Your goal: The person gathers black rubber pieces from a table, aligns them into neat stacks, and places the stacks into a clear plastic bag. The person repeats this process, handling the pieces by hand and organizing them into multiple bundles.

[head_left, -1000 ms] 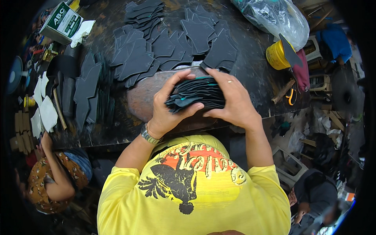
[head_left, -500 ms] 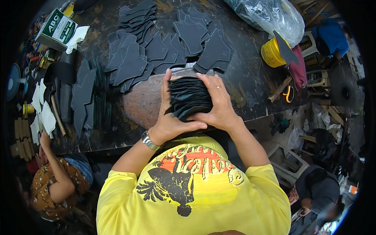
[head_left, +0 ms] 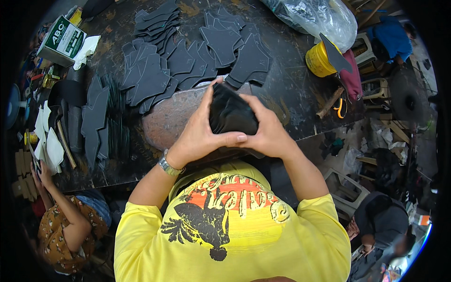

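Between my two hands is a thick stack of black cut sheet pieces [head_left: 232, 110], slightly smeared by motion. My left hand [head_left: 199, 129] clasps its left side, thumb across the near edge. On the opposite side my right hand [head_left: 268, 124] grips it, the two thumbs almost meeting in front. Beneath and beyond lies a reddish-brown stone slab [head_left: 162, 117] at the table's near edge. Just past the slab, overlapping dark grey cut pieces [head_left: 185, 61] are spread in several piles. Another row of such pieces [head_left: 96, 117] stands leaning together to the left.
On the dark table [head_left: 286, 94] are a green-and-white tin [head_left: 61, 41], a hammer [head_left: 66, 143], a yellow tub [head_left: 319, 60], orange-handled scissors [head_left: 340, 109] and a clear plastic bag [head_left: 314, 21]. A co-worker's hands [head_left: 43, 176] work beside white pieces at left. A plastic stool [head_left: 345, 190] stands at right.
The stack has tilted and turned between my hands, its layered edges less plainly seen now. My left hand has shifted round it. At left, the co-worker's hands have come up together.
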Action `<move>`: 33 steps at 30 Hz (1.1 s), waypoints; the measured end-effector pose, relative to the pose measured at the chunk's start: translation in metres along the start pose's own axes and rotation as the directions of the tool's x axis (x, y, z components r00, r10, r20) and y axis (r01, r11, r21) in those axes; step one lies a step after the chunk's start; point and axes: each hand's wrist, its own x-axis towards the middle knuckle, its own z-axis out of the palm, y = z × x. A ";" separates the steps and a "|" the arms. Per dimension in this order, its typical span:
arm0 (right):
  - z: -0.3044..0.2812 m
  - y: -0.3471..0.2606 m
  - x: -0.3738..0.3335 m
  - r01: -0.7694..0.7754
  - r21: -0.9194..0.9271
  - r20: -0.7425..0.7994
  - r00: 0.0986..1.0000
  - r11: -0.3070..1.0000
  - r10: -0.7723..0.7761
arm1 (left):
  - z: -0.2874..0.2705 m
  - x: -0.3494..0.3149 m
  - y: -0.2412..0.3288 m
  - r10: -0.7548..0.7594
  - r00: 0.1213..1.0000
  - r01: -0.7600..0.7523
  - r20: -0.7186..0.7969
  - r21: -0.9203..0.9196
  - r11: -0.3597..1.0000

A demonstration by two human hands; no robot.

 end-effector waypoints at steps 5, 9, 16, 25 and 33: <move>-0.045 0.006 -0.006 -0.273 0.522 -0.043 0.938 0.808 0.344 | 0.000 0.006 0.004 -0.056 0.996 0.066 0.074 -0.135 0.989; -0.096 0.025 -0.007 -0.477 0.571 -0.001 0.813 0.668 0.582 | 0.005 0.003 0.001 -0.119 0.973 0.142 0.198 -0.105 0.984; -0.061 0.021 -0.018 -0.191 0.625 -0.123 0.933 0.757 0.337 | 0.044 0.015 -0.002 -0.120 0.987 0.155 0.110 -0.401 0.903; 0.031 -0.005 -0.013 0.025 0.515 -0.277 0.951 0.857 0.138 | 0.055 -0.007 -0.017 -0.068 0.997 0.026 -0.028 -0.727 0.686; 0.037 -0.004 -0.005 0.012 0.129 -0.278 0.960 0.992 0.025 | 0.046 -0.006 -0.021 -0.182 0.980 0.066 -0.078 -0.738 0.672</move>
